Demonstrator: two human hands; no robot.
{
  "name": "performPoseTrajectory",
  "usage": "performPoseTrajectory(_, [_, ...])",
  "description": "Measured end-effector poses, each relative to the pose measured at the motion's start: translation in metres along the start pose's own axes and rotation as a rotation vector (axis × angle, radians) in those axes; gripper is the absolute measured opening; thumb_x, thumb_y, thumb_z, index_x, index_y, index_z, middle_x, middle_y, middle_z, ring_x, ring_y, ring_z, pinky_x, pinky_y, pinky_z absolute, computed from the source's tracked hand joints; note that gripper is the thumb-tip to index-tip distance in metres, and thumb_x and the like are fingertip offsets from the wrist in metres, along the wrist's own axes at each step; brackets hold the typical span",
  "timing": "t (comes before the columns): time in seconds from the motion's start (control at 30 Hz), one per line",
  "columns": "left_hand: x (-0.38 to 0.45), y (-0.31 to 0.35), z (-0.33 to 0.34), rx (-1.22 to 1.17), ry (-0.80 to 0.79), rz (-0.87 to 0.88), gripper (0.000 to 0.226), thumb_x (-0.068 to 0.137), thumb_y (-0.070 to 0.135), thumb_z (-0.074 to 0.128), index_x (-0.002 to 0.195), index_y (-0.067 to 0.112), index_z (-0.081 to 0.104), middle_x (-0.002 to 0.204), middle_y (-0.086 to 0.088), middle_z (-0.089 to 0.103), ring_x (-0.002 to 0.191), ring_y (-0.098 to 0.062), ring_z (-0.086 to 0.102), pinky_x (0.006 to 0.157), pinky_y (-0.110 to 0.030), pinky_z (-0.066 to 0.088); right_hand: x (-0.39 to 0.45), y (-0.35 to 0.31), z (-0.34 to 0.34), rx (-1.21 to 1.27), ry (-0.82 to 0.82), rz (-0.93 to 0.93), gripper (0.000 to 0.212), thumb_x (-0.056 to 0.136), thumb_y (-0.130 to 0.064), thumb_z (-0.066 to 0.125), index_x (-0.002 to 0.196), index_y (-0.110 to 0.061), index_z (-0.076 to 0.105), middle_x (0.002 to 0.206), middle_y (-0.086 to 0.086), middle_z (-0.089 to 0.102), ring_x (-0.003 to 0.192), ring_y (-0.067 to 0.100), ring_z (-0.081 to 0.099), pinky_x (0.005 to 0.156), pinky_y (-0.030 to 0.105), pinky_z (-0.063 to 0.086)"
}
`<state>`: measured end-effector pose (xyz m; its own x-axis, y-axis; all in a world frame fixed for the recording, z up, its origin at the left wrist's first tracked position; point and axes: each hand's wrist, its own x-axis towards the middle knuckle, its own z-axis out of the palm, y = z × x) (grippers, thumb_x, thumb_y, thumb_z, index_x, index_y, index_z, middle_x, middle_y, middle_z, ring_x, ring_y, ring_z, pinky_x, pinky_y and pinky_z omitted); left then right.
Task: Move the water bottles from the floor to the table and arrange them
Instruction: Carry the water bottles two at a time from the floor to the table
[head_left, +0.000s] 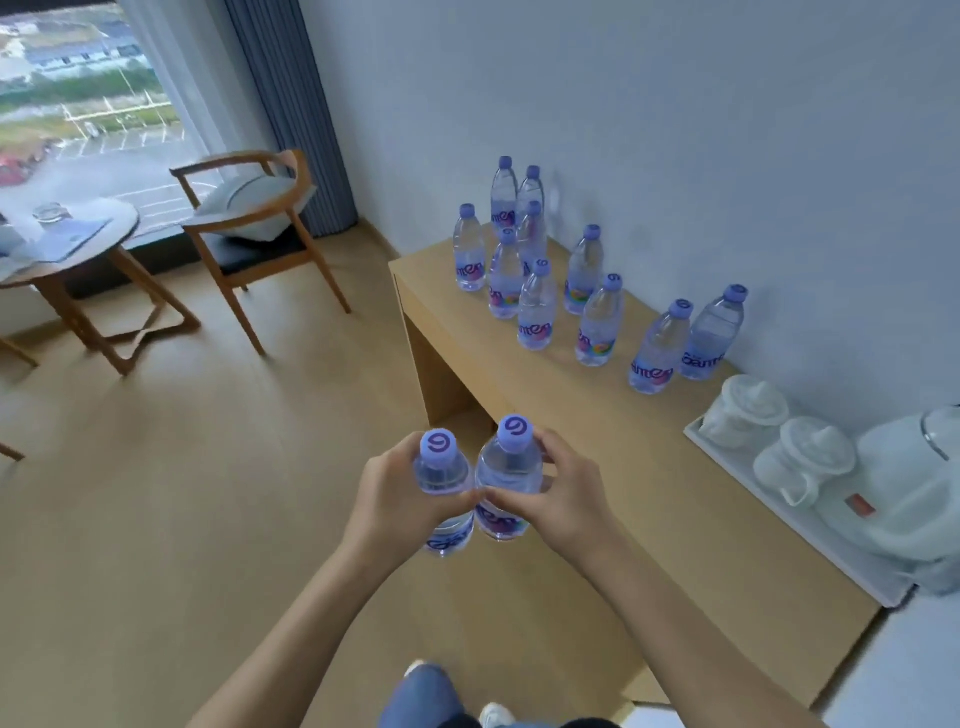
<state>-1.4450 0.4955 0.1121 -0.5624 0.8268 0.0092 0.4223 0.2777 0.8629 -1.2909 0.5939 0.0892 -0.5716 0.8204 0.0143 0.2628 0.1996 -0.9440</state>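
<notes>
My left hand grips a clear water bottle with a purple cap, held upright in the air. My right hand grips a second such bottle right beside it, the two bottles touching. Both hang above the floor, just short of the front-left edge of the light wooden table. Several more purple-capped bottles stand upright on the table's far half near the wall, loosely grouped, with two set apart to the right.
A white tray with two white lidded cups and a kettle sits on the table's near right end. A wooden chair and a round side table stand by the window at the left. My feet show at the bottom.
</notes>
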Motion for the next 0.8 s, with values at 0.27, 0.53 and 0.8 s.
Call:
performPoseTrajectory(0.27, [0.142, 0.005, 0.016, 0.015, -0.281, 0.147, 0.037, 0.059, 0.026, 0.091, 0.08, 0.015, 0.063, 0.066, 0.007, 0.063, 0.06, 0.004, 0.056, 0.055, -0.009, 0.043, 0.095, 0.009, -0.006, 0.013, 0.265, 0.131, 0.041, 0.064, -0.026, 0.087, 0.096, -0.037, 0.064, 0.091, -0.011, 0.071, 0.086, 0.008, 0.067, 0.081, 0.041, 0.057])
performPoseTrajectory(0.53, [0.253, 0.004, 0.054, 0.065, -0.575, 0.241, 0.037, 0.06, 0.018, 0.089, 0.085, 0.021, 0.061, 0.074, 0.006, 0.067, 0.067, 0.0, 0.061, 0.061, -0.015, 0.049, 0.145, 0.027, -0.018, -0.014, 0.551, 0.331, 0.04, 0.064, -0.033, 0.085, 0.097, -0.036, 0.062, 0.09, -0.013, 0.071, 0.085, 0.005, 0.066, 0.082, 0.041, 0.056])
performPoseTrajectory(0.8, [0.299, 0.008, 0.117, 0.135, -0.738, 0.29, 0.042, 0.061, 0.022, 0.09, 0.077, 0.021, 0.051, 0.068, 0.011, 0.054, 0.059, 0.006, 0.051, 0.057, -0.007, 0.039, 0.161, 0.049, -0.054, -0.086, 0.714, 0.483, 0.031, 0.066, -0.026, 0.083, 0.086, -0.031, 0.06, 0.085, -0.007, 0.07, 0.083, 0.012, 0.065, 0.074, 0.036, 0.054])
